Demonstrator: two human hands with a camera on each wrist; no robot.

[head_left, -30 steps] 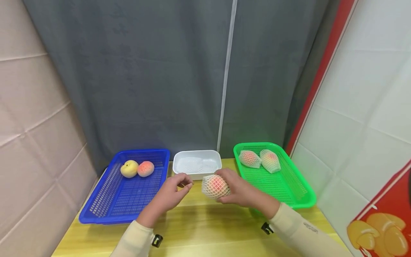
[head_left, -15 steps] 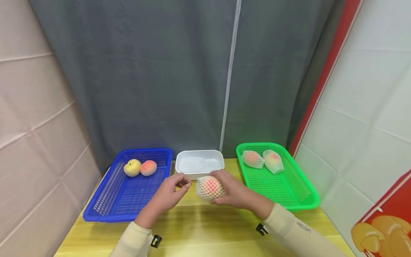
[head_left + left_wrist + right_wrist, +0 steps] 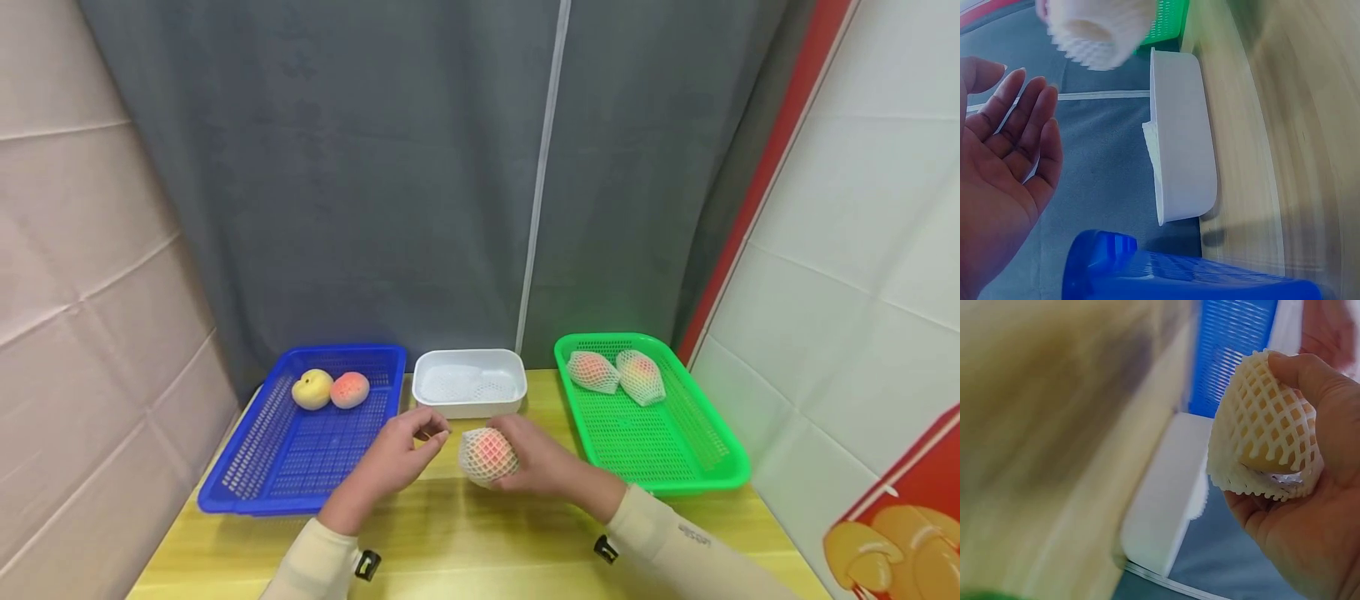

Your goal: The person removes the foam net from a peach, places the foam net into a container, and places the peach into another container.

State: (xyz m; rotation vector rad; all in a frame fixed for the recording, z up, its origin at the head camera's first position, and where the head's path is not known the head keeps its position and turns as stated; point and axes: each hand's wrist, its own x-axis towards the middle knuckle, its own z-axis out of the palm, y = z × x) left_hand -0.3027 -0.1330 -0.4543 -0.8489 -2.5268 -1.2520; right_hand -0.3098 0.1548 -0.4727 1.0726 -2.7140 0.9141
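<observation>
My right hand (image 3: 536, 458) grips a peach in a white foam net sleeve (image 3: 486, 457) above the table, in front of the white tray. In the right wrist view the thumb lies over the net (image 3: 1263, 425), and bare fruit shows through the sleeve's open end. My left hand (image 3: 397, 450) hovers to the left of it with bent fingers and nothing in them; the left wrist view shows its palm (image 3: 1004, 162) facing up and bare. Two unwrapped peaches, one yellow (image 3: 312, 389) and one pink (image 3: 349, 390), lie in the blue basket (image 3: 300, 500).
A white tray (image 3: 469, 409) with some white netting inside stands at the back middle. At right, a green basket (image 3: 652, 483) holds two net-wrapped peaches (image 3: 593, 371). A grey curtain (image 3: 375, 183) hangs behind the wooden table (image 3: 465, 558), and pale walls flank both sides.
My right hand has carried the netted peach left and slightly down, closer to my left hand. The left hand keeps nearly the same pose; the whole view has shifted slightly.
</observation>
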